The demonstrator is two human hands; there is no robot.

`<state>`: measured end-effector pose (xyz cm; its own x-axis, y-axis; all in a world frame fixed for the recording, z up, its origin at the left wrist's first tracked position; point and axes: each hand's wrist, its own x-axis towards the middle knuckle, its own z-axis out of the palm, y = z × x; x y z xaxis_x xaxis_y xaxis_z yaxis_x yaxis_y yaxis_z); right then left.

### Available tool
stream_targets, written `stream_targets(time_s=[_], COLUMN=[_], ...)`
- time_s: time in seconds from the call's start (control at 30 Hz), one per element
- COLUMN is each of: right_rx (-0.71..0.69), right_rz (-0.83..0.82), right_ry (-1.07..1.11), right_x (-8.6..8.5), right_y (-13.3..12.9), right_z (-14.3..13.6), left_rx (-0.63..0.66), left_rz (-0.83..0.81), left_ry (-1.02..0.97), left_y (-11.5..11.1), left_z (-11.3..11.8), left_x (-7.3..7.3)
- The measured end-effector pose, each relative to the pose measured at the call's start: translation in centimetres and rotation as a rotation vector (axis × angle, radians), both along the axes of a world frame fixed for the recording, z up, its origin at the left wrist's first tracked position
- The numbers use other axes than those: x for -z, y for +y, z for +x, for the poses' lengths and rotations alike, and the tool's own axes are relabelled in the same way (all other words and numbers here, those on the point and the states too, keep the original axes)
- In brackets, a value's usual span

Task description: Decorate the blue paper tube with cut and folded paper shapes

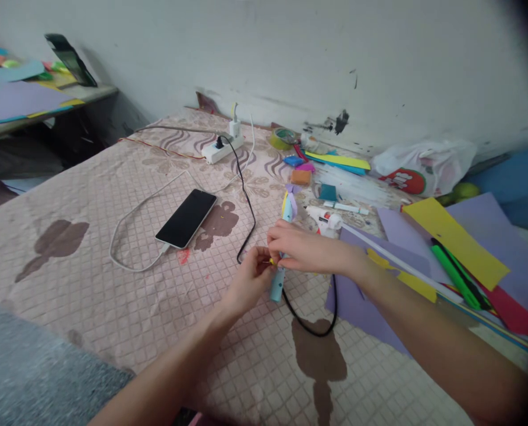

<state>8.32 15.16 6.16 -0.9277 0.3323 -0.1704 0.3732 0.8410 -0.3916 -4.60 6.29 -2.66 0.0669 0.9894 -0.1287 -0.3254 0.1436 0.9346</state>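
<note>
A light blue paper strip (277,285) with small dark dots lies on the patterned tablecloth, with a purple and yellow piece (291,204) at its far end. My left hand (254,275) is at its left side, fingertips pinched around a small yellow bit (271,261). From the right, my right hand (296,245) lies across the strip, its fingers bent together and meeting the left fingertips. My right hand covers the middle of the strip, and whatever its fingers pinch is hidden. A white glue gun (324,219) lies just beyond my right wrist.
A phone (186,218) on a white cable lies left; a power strip (222,149) stands behind it. A black cord (247,204) passes beneath my hands. Right are purple sheets (366,307), yellow paper (454,239), a green marker (454,277) and a plastic bag (424,165).
</note>
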Motion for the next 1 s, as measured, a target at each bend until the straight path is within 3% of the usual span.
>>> stream_targets(time_s=[0.23,0.37,0.53,0.7,0.87,1.0], right_rx=[0.019,0.033,0.179,0.239,0.49,0.744], right_rz=[0.076,0.004,-0.002,0.041,0.013,-0.081], right_ry=[0.023,0.11,0.22,0.264,0.567,0.752], right_x=[0.8,0.7,0.9,2.0,2.3,3.7], right_y=[-0.3,-0.4,-1.3,-2.4,-3.1,-4.5], right_z=[0.1,0.5,1.3,1.8,3.0,4.0], left_rx=[0.044,0.047,0.033,0.04,0.044,0.073], left_rz=[-0.006,-0.018,-0.042,-0.049,-0.075,-0.083], left_ry=[-0.029,-0.051,-0.054,-0.091,-0.059,-0.05], left_y=[-0.1,-0.1,-0.2,-0.3,-0.5,-0.7], left_z=[-0.3,-0.4,-0.4,-0.4,-0.6,-0.8], left_x=[0.0,-0.2,-0.5,-0.5,-0.9,-1.4])
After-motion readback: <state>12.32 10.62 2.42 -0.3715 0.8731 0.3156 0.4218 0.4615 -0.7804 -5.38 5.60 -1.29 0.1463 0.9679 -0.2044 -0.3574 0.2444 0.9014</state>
